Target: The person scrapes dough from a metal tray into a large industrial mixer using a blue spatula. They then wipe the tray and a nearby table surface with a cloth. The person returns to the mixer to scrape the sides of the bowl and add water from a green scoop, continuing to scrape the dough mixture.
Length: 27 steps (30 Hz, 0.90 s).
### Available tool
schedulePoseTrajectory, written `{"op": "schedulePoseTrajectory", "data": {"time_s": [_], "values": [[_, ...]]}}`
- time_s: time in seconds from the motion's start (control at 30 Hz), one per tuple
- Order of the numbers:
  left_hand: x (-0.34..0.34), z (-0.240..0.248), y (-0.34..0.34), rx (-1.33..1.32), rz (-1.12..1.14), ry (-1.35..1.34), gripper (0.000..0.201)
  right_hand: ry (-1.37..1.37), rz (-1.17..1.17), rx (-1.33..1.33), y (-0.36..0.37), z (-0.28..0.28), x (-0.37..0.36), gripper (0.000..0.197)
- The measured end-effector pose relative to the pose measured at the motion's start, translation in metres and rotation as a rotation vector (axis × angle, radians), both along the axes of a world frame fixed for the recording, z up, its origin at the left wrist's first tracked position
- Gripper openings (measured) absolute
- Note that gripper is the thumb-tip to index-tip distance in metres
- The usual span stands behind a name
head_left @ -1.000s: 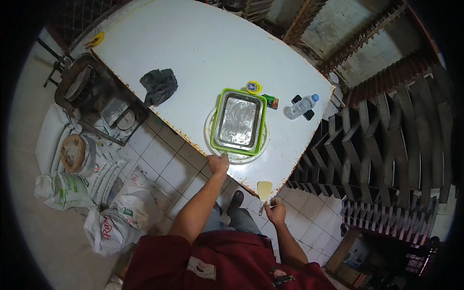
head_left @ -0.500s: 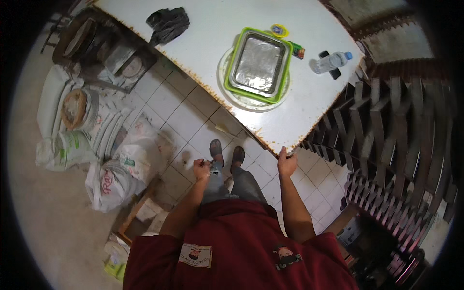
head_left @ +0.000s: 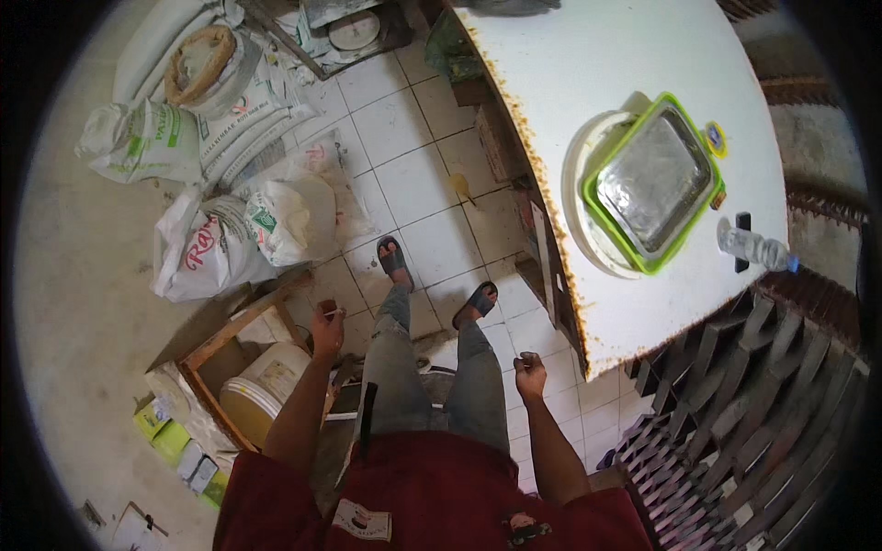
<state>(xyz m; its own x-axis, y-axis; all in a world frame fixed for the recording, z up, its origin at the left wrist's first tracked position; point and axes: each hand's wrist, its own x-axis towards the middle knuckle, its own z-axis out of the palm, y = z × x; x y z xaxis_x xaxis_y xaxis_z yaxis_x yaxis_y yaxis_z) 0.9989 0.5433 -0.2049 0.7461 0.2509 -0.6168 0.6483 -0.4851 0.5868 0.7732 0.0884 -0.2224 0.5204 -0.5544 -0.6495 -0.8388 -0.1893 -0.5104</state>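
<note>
Table (head_left: pixel 597 55), white, rust-edged: one. Wooden crate (head_left: pixel 230 333), one, left of table. Lime-green tray (head_left: pixel 614 231), one, on table, holding one metal pan (head_left: pixel 654 184). Bottle (head_left: pixel 755 244), one, on table. Hands, two, fingers curled, contents unclear: right (head_left: pixel 530 375) near table's corner, left (head_left: pixel 326 332) farther off.

A clear plastic bottle (head_left: pixel 755 246) with a blue cap and a slim black object (head_left: pixel 742 223) sit near the right edge of a white table (head_left: pixel 634 46), its left edge spotted with rust. A small yellow tub (head_left: pixel 717 140) sits inward from the same side, while a black plastic bag (head_left: pixel 510 5), only partly in view, lies by the left edge. Dark metal pans (head_left: pixel 735 376) rise in stacks beyond the near corner. Across the tiled floor (head_left: pixel 418 170), white sacks (head_left: pixel 142 142) cluster, one showing a rolled brown rim (head_left: pixel 188 95).
</note>
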Motion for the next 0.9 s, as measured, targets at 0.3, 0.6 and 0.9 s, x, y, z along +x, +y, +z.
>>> {"op": "schedulePoseTrajectory", "data": {"time_s": [0.3,0.6,0.9], "values": [[-0.148,-0.202,0.161,-0.061,0.224,0.362,0.036,0.124,0.332,-0.025,0.026,-0.367,0.194,0.027],[-0.232,-0.177,0.250,0.032,0.393,0.869,0.027,0.090,0.671,-0.718,0.053,-0.625,0.422,0.050],[-0.175,-0.219,0.234,-0.115,0.448,0.746,0.027,0.159,0.123,-0.094,0.087,-0.615,0.402,0.026]]}}
